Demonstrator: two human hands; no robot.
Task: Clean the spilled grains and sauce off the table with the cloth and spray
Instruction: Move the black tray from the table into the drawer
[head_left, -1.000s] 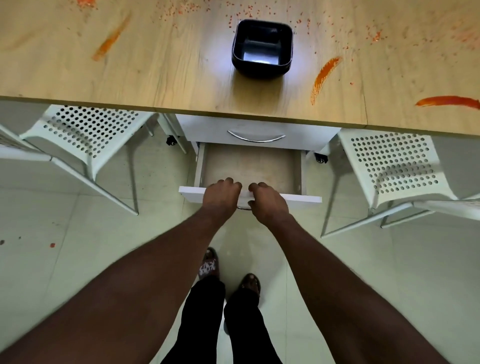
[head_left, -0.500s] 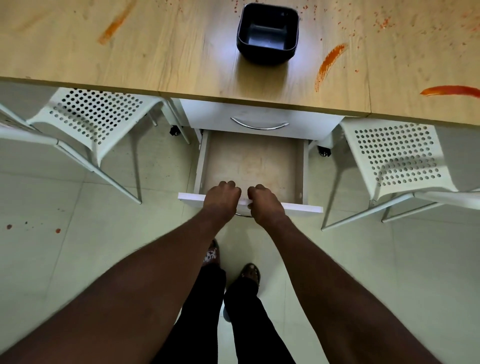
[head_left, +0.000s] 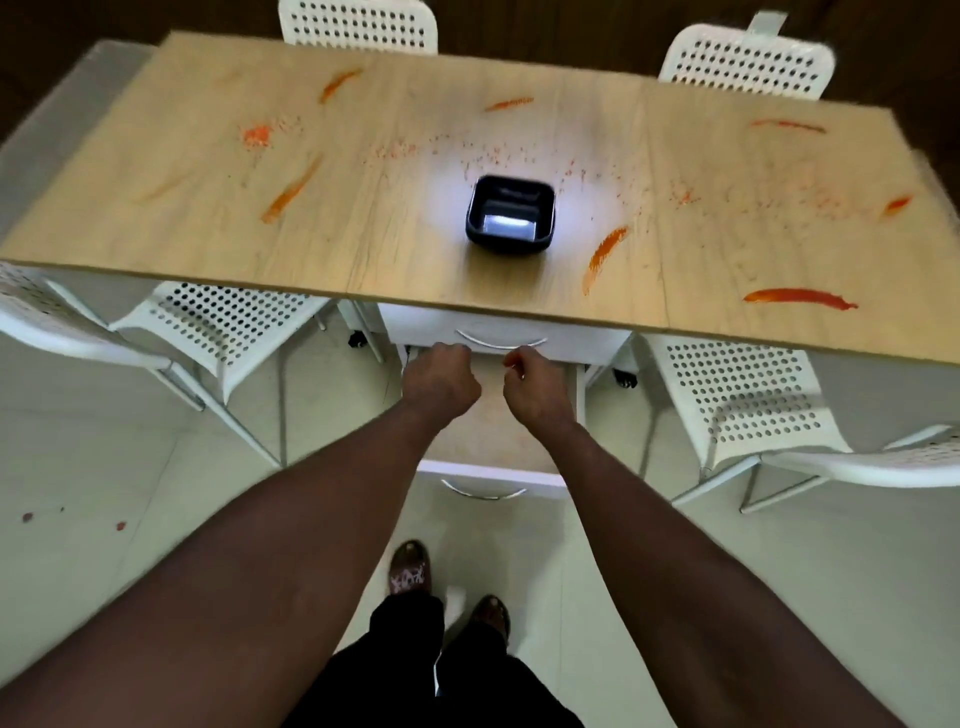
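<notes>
Count.
Hands 2: left hand, right hand.
Table 1.
Tray 1, beyond the hands.
Chairs 4: two flank the hands, two far beyond.
Drawers 2.
Streaks 7 clear.
Grains blurred, uncounted.

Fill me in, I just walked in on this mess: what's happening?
A person stands at the sauce-smeared table, left grip and right grip curled by the upper drawer handle. The lower drawer hangs open. A black bowl sits on the table; no cloth or spray shows yet.
</notes>
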